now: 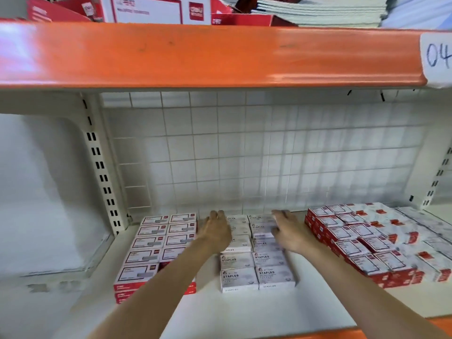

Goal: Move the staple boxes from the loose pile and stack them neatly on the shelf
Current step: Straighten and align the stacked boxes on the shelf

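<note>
The shelf (244, 311) is a smooth white board with an orange front lip showing at the lower right. Behind it stands a white wire grid (269, 148) over pale tiles, and a slotted metal upright (102, 167) runs down the left side. Overhead, a glossy orange beam (195, 55) crosses the whole view; a paper tag (437, 57) with "04" handwritten on it is cut off at the right edge.

The staple boxes (256, 272) are small white cardboard oblongs printed "STAPLES", laid flat in two columns in the middle of the shelf, running from near the front to the back. The rear ones are blurred and partly covered by the hands.

The left hand (215, 231) lies palm down on the left column's rear boxes, fingers spread and fairly straight. The right hand (288, 231) rests at the right column's rear boxes, fingers extended; whether its thumb pinches a box I cannot tell.

To the left sit red-and-white boxes (156, 243) in flat rows, the left forearm hiding part of them. To the right, shrink-wrapped red packs (367, 241) lie in tilted rows, their print too smeared to read. On top of the beam, red cartons (151, 8) and a stack of pale paper (330, 11) are cropped by the frame.
</note>
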A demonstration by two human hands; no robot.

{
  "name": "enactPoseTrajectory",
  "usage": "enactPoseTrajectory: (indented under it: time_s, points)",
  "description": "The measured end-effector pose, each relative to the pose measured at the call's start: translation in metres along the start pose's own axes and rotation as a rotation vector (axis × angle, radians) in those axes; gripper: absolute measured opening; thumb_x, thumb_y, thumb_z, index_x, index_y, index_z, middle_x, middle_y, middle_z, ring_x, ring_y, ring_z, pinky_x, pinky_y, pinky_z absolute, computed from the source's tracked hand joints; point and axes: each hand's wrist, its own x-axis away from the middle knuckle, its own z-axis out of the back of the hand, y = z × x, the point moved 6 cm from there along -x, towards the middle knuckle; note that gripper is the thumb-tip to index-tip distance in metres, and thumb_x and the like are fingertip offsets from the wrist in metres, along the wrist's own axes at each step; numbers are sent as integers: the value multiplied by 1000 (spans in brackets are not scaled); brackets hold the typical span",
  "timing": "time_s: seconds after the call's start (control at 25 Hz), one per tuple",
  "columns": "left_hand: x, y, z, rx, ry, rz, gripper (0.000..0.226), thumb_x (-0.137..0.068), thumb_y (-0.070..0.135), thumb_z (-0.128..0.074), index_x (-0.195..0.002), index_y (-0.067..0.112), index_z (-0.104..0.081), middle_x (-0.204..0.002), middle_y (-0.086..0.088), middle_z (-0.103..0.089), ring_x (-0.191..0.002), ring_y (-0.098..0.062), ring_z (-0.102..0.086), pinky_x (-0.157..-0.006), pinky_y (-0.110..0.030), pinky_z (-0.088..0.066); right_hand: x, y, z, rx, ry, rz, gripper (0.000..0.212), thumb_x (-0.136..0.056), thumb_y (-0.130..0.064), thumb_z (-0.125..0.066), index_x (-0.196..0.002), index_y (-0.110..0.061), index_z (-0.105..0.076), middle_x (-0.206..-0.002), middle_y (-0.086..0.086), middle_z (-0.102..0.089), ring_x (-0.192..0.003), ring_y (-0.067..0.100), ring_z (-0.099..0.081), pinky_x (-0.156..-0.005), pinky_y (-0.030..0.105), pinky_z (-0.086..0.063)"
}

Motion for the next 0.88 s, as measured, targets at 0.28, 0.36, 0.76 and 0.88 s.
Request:
enactPoseTrajectory:
  time_s: [0.28,0.36,0.76,0.88]
  points:
    - [2,5,-24,995,-66,343,58,-101,23,-37,-150,20,-8,-156,-10,-16,-134,-29,-36,-110,-34,-33,-4,-2,-28,-794,-145,-233,43,-95,-1,-36,-138,-6,-34,-138,14,-46,-125,31,-47,-100,45,-41]
    - [3,1,-25,1108,-60,362,58,-100,24,-39,-150,20,-9,-157,-10,-15,-142,-30,-23,-115,-42,-19,-4,1,-29,-832,-145,-239,42,-96,-3,-37,-137,-9,-35,-135,13,-49,-124,31,-49,-102,48,-40]
    - [24,-12,-33,1013,6,299,28,-86,-4,-50,-107,11,-62,-100,-10,-70,-93,-28,-67,-88,-42,-54,22,-3,-21,-184,-5,67,45,-80,-44,-66,-117,-23,-52,-119,1,-40,-119,20,-32,-96,34,-30]
    - [33,-9,-35,1185,23,335,30,-86,-10,-48,-103,4,-68,-91,-15,-73,-84,-31,-70,-78,-42,-57,21,-24,-23,-67,13,190,42,-84,-38,-62,-119,-19,-52,-121,3,-45,-120,23,-36,-94,34,-30]
